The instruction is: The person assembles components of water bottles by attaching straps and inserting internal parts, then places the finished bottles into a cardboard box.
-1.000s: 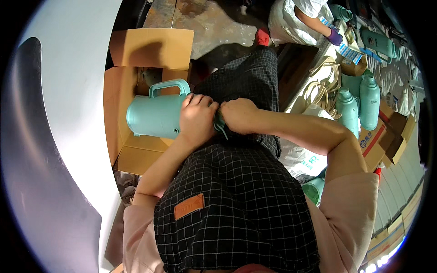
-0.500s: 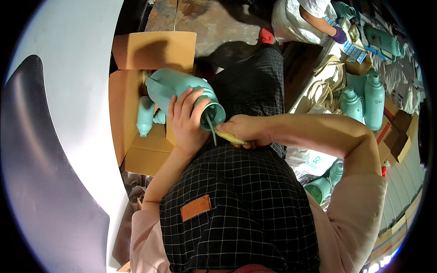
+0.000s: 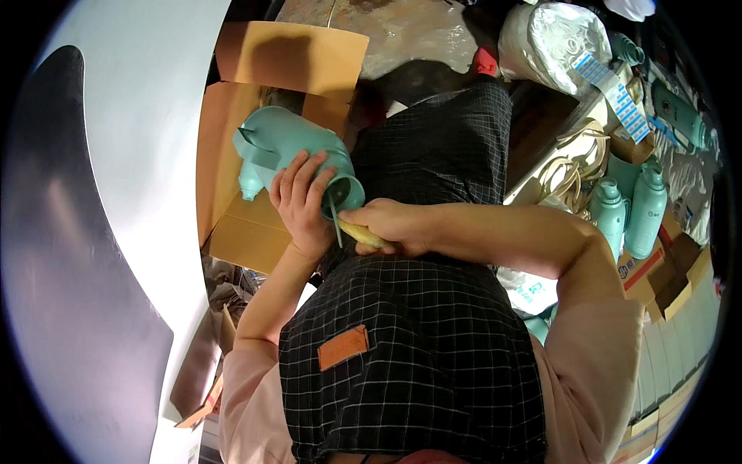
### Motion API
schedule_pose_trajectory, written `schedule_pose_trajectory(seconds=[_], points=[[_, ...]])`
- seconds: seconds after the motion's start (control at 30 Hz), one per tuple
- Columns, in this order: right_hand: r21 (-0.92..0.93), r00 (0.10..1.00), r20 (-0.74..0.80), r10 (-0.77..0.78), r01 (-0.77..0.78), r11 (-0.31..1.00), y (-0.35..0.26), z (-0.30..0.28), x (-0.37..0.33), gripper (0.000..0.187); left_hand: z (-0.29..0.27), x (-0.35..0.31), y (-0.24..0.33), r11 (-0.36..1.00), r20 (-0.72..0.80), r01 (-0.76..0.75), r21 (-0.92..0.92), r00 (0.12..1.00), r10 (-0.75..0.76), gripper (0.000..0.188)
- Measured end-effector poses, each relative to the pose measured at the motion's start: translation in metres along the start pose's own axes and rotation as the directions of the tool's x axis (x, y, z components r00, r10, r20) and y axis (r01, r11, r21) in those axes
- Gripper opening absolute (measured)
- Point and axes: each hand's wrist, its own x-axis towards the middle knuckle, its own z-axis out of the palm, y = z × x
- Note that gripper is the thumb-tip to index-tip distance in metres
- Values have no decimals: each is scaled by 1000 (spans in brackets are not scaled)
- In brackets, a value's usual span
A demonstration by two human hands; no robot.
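A teal thermos flask casing [image 3: 290, 133] lies tilted in front of me, its open mouth facing down to the right. My left hand [image 3: 303, 205] is closed round the casing near the mouth. Close beside the rim, my right hand [image 3: 396, 224] grips a yellow-handled tool [image 3: 365, 236]; the tool's working end is hidden. A thin teal plastic strip [image 3: 335, 223] hangs out of the mouth. Behind the casing, another teal flask [image 3: 250, 182] shows in part inside an open cardboard box [image 3: 243, 238].
A pale board [image 3: 147, 155] runs along my left. Teal thermos flasks [image 3: 648, 213] stand on the right by a coil of cream cord [image 3: 568, 174] and a cardboard box [image 3: 680, 282]. A white sack [image 3: 553, 42] sits at the back right.
The casing and both my hands have shifted slightly left in view. The other person's arm and purple-gloved hand have left the back right; a blue-and-white strip now hangs over the sack there.
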Motion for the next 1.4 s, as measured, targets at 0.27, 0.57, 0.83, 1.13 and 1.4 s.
schedule_pose_trajectory(seconds=[0.27,0.57,0.83,1.13,1.4], points=[[-273,993,-66,-97,76,959,3,8,-4,47,-5,4,1,999,-16,-26,27,1000,26,33],[-31,999,39,-18,19,999,7,17,10,40,-15,-12,0,997,11,19,68,1000,-20,29],[64,997,73,-1,-3,998,9,21,9,41,-15,-22,1,996,-19,80,45,997,-79,30],[-243,995,-49,-86,71,967,7,25,-2,48,-19,-16,4,994,-63,72,84,996,-66,34],[-127,999,49,3,3,992,8,26,5,45,-19,-28,6,987,-37,126,94,992,-123,28]])
